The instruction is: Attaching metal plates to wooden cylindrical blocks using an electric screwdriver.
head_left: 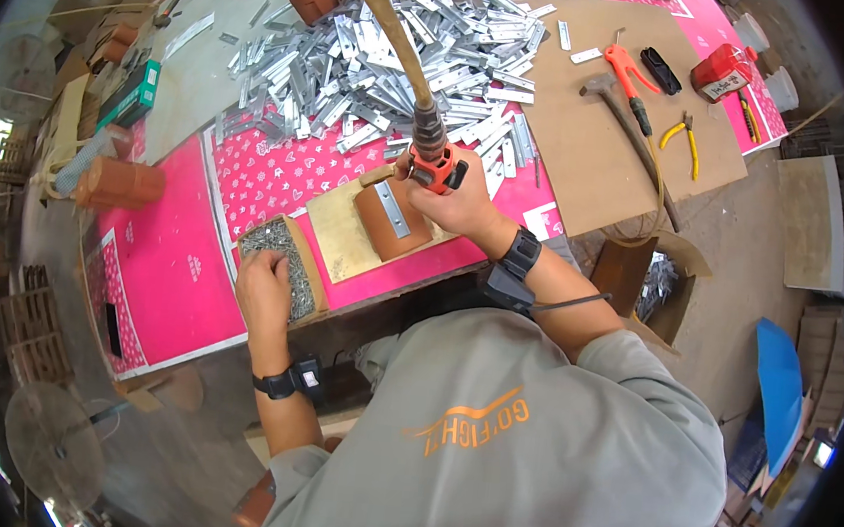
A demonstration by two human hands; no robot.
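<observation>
My right hand [462,202] grips an orange and black power screwdriver [433,159] that hangs from a hose running up and away. Its tip points down at a brown wooden block [390,229] with a flat metal plate [393,210] lying on top. The block rests on a tan board [339,236] on the pink patterned tabletop [181,263]. My left hand [264,290] reaches into a small cardboard box of screws [287,252], fingers curled among them; whether it holds any is hidden.
A big heap of metal plates [410,52] lies behind the block. To the right on a brown board [594,128] are a hammer [624,131], orange pliers [624,75], yellow pliers [684,141] and a red box [722,71]. A cardboard box [656,284] stands on the floor.
</observation>
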